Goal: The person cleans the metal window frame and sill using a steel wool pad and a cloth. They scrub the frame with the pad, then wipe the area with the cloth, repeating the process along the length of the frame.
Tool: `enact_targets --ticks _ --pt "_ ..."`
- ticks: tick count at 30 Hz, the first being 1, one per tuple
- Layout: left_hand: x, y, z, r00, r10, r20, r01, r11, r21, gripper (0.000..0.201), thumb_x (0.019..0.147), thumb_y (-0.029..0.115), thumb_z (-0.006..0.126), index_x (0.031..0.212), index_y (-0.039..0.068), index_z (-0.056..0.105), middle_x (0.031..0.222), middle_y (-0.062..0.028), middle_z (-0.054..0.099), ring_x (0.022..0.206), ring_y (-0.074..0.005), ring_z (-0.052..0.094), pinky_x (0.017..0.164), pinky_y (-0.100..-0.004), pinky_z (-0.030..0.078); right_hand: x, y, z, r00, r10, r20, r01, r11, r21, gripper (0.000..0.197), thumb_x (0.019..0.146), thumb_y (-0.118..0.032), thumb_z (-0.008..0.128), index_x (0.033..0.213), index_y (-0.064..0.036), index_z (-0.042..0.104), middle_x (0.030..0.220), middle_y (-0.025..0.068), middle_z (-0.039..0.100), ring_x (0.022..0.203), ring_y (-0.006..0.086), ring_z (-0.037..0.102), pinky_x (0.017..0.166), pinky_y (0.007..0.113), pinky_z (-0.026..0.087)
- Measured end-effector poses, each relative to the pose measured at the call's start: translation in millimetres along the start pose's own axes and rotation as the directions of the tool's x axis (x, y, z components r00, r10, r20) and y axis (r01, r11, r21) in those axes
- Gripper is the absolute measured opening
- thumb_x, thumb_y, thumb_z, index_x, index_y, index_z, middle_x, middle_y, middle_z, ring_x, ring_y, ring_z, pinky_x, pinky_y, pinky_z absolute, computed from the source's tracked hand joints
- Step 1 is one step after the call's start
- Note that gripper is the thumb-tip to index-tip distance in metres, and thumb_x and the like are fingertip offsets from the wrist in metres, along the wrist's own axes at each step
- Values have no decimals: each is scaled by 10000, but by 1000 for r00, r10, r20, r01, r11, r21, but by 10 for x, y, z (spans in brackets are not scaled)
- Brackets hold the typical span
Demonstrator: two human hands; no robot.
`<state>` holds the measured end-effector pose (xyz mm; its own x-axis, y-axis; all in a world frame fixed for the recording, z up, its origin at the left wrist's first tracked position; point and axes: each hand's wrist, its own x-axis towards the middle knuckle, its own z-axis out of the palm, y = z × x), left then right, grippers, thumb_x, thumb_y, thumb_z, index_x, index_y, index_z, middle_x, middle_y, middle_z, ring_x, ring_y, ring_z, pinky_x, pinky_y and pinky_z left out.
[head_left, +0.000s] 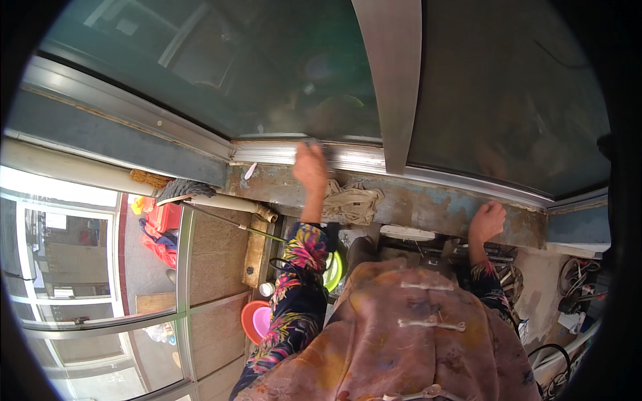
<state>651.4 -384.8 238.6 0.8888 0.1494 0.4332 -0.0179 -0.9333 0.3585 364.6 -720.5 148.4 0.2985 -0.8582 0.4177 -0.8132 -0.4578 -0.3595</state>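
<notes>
My left hand (310,167) is at the lower metal track (354,156) of a sliding window, its fingers bent together and blurred. A small dark patch shows at the fingertips, too smeared to name. Just right of that wrist a crumpled beige cloth (352,202) lies on the worn sill (428,204). A small pale piece with a narrow end (251,171) rests left of the hand on the sill. My right hand (487,222) is by the sill's right part, fingers curled in, with nothing visible in them.
Dark glass panes (294,80) rise ahead, parted by an upright metal frame (399,87). Down left are a grey mop head (186,190), a red basin (249,321) and a green basin (334,271). Coiled cables (580,275) and clutter lie at the right.
</notes>
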Motion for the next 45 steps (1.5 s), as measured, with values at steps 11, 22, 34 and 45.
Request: enact_targets --ticks 11,22,34,45 --pt "-426 523 49 971 241 1 -239 966 -99 233 830 284 600 798 74 505 728 -154 606 684 -351 605 639 -468 483 0 -44 -15 1000 -12 -6 12 999 -32 131 822 -232 552 916 -140 551 958 70 541 918 317 539 742 476 429" --pt "-350 422 82 992 121 -19 -122 980 -157 231 874 253 551 814 35 502 720 -202 618 655 -387 613 611 -490 480 -11 -58 -27 999 22 33 -21 999 -36 158 832 -241 539 957 -144 540 995 66 529 953 303 528 775 471 403" --pt "53 148 -30 967 -253 18 249 933 -259 282 927 281 458 901 1 484 856 -255 610 814 -430 597 725 -526 458 -18 -39 -16 1000 -27 9 28 997 -76 145 824 -235 546 941 -149 549 973 72 542 932 315 544 720 483 435" --pt "616 -378 88 875 -476 88 484 852 -200 357 950 342 392 1009 -3 463 907 -259 640 852 -451 609 756 -545 457 -10 -26 13 999 -44 -24 43 998 -47 140 829 -224 546 942 -142 553 958 81 544 900 321 551 704 482 431"
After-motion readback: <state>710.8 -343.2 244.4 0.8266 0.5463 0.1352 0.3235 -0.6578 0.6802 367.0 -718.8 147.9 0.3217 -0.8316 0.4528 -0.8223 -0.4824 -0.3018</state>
